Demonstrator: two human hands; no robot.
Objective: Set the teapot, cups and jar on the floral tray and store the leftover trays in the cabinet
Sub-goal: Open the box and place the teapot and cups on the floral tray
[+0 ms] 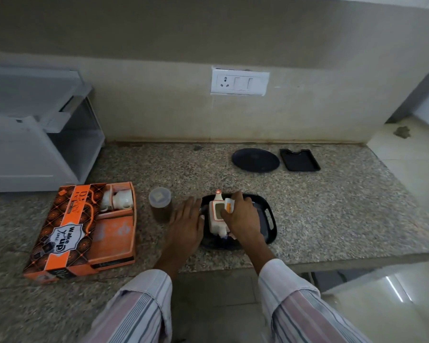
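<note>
Flanking the teapot (217,216): jar (160,201) left, seemingly two dark trays (255,160) behind.

Speckled grey-brown granite counter (332,206) along beige wall. Directly on it: open orange-and-black patterned cardboard gift box (60,233) at left front; round clear plastic jar with translucent lid, brown contents (160,201), just right of box; black rectangular handled tray (265,219) at centre front edge; flat round black tray (255,160) near back wall; small black rectangular tray (299,160) just beside it, to right; white appliance with open door (35,134) at far left.
</note>
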